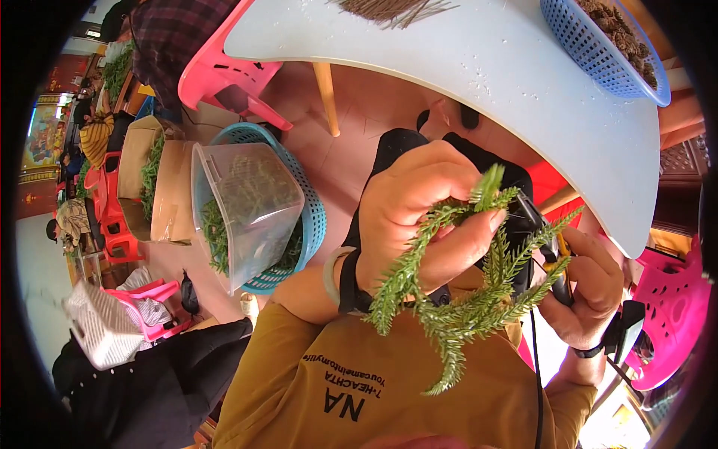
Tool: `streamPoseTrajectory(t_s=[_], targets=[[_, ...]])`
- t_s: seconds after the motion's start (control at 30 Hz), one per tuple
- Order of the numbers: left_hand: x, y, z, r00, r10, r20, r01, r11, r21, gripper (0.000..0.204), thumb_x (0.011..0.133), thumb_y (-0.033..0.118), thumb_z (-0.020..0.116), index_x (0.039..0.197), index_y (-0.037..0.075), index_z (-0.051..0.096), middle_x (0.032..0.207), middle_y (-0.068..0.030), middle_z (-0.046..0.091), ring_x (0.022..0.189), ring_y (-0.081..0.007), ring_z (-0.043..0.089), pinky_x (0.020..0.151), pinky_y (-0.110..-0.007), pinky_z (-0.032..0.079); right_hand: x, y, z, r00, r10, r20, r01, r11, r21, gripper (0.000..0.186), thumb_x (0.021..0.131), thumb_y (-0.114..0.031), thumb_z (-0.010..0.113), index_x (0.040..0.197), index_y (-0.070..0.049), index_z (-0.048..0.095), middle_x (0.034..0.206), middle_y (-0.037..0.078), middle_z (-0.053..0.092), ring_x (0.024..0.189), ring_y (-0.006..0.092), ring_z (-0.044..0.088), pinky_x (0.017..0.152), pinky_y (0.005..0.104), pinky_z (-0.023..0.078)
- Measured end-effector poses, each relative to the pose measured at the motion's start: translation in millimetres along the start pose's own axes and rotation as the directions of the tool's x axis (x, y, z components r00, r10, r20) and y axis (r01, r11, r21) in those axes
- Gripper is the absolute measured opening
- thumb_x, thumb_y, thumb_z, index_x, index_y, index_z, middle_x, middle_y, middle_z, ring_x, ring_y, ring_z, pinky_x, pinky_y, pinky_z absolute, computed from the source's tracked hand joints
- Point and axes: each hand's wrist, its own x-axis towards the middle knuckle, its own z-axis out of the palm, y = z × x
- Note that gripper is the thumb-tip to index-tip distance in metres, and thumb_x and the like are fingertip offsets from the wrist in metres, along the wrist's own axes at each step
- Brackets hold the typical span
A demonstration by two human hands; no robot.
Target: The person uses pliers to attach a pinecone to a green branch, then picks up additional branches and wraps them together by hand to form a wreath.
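Note:
My left hand (419,209) is closed, pinching a green artificial pine sprig (456,322) between thumb and fingers. Its needled branches curve down in front of my brown top and spread toward the right hand. On the right, my right hand (587,292) is wrapped round a black-and-yellow hand tool (559,280). The tool's dark upper end (529,213) lies beside the sprig's stems, close to my left fingertips. Branches cover part of the tool, so its exact kind is unclear, and I cannot tell whether it touches the stem.
A pale table (449,49) curves across the top, bearing thin brown sticks (393,9) and a blue basket (591,56) of pinecones. At left, a clear plastic bin (247,168) with greenery rests in a teal basket (318,217) beside a cardboard box (173,187). Pink chairs flank me; people sit further left.

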Motion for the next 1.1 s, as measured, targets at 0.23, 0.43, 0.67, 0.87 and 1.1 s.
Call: streamPoseTrajectory(t_s=[0.23,0.43,0.67,0.87,1.1], targets=[[2.4,0.7,-1.7,0.998,0.040,0.055,-0.040,0.999,-0.007,0.016,0.073,-0.006,0.067,0.088,-0.002,0.061,0.090,-0.0120,0.060,0.073,-0.0125,0.057,0.065,-0.024,0.045,-3.8,2.6,2.2,1.000,-0.007,0.003,0.007,1.000,-0.028,0.027,0.054,-0.005,0.074,0.074,0.002,0.057,0.103,0.022,0.062,0.075,0.0292,0.059,0.065,0.0335,0.048],[-0.8,0.8,1.3,0.992,-0.119,0.031,0.122,0.985,-0.125,0.013,0.075,-0.004,0.067,0.086,-0.002,0.061,0.088,-0.0091,0.058,0.073,-0.0129,0.058,0.065,-0.025,0.047,-2.4,2.3,1.5,1.000,-0.027,-0.010,0.026,0.997,-0.074,0.029,0.054,-0.004,0.074,0.076,0.002,0.057,0.103,0.022,0.061,0.076,0.0314,0.059,0.067,0.0348,0.048],[-1.0,1.3,7.0,0.975,-0.222,0.002,0.211,0.925,-0.315,0.008,0.079,-0.001,0.065,0.086,-0.002,0.061,0.086,-0.0050,0.057,0.071,-0.0071,0.055,0.061,-0.022,0.044,2.6,2.3,5.1,0.996,-0.078,-0.046,0.071,0.987,-0.145,0.029,0.055,-0.003,0.076,0.075,0.001,0.055,0.102,0.022,0.061,0.078,0.0325,0.059,0.068,0.0360,0.049],[1.6,5.3,4.8,0.929,-0.362,0.078,0.357,0.819,-0.449,0.008,0.082,-0.003,0.063,0.088,-0.003,0.059,0.088,-0.0040,0.056,0.073,-0.0049,0.055,0.061,-0.020,0.043,4.4,6.0,8.1,0.993,-0.110,-0.045,0.102,0.984,-0.147,0.031,0.055,-0.004,0.077,0.074,0.001,0.053,0.102,0.022,0.061,0.079,0.0328,0.060,0.068,0.0364,0.049],[1.9,2.5,2.0,0.945,-0.319,0.073,0.320,0.854,-0.410,0.009,0.081,-0.003,0.065,0.087,-0.003,0.058,0.085,-0.0028,0.056,0.071,-0.0042,0.054,0.060,-0.019,0.042,2.4,7.8,10.4,0.995,-0.075,-0.065,0.063,0.984,-0.169,0.028,0.061,-0.006,0.078,0.082,0.003,0.062,0.106,0.018,0.062,0.085,0.0294,0.062,0.071,0.0343,0.049]])
